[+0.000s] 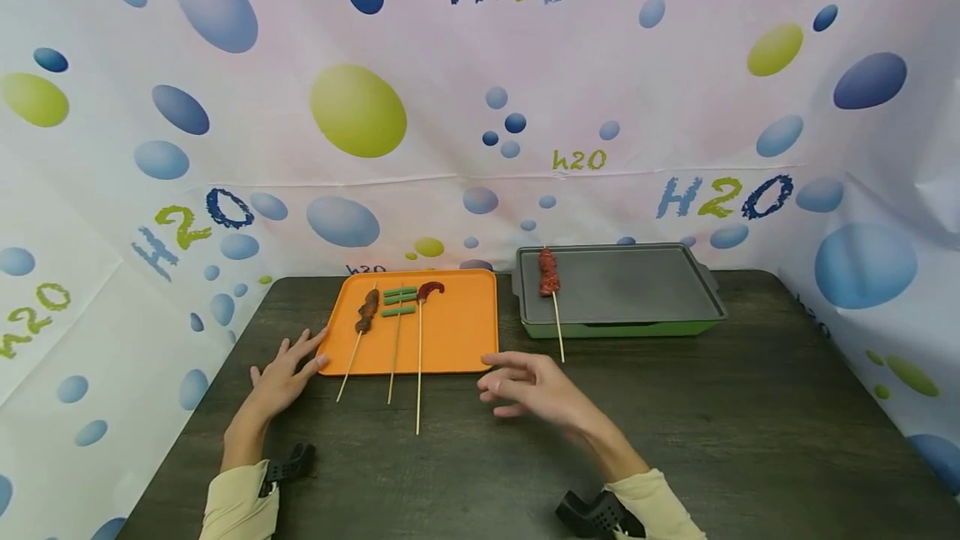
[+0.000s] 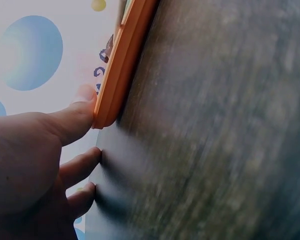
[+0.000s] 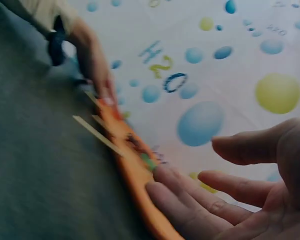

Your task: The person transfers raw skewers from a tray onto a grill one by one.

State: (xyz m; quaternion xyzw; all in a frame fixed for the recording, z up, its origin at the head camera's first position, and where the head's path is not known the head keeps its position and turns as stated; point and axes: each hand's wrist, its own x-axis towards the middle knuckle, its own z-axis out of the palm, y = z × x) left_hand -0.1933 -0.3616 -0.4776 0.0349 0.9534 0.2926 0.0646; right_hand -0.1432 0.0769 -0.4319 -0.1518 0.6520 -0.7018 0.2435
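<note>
My left hand [image 1: 279, 380] rests at the near left corner of an orange tray [image 1: 459, 327], its thumb touching the rim and its fingers spread. In the left wrist view that thumb lies against the tray's edge [image 2: 115, 85]. My right hand [image 1: 536, 390] hovers at the near right corner with loosely bent fingers and holds nothing. Three skewers lie on the tray, sticks poking over the near edge: a brown meat skewer [image 1: 366, 313], a green vegetable skewer [image 1: 399, 297] and one with a dark red curled piece like a tentacle [image 1: 429, 290].
Right of the tray stands a grill with a grey plate [image 1: 630, 282] and green base [image 1: 622, 329]. A red meat skewer [image 1: 549, 273] lies on its left side, stick over the front edge. A printed curtain [image 1: 480, 90] hangs behind the dark table [image 1: 450, 482].
</note>
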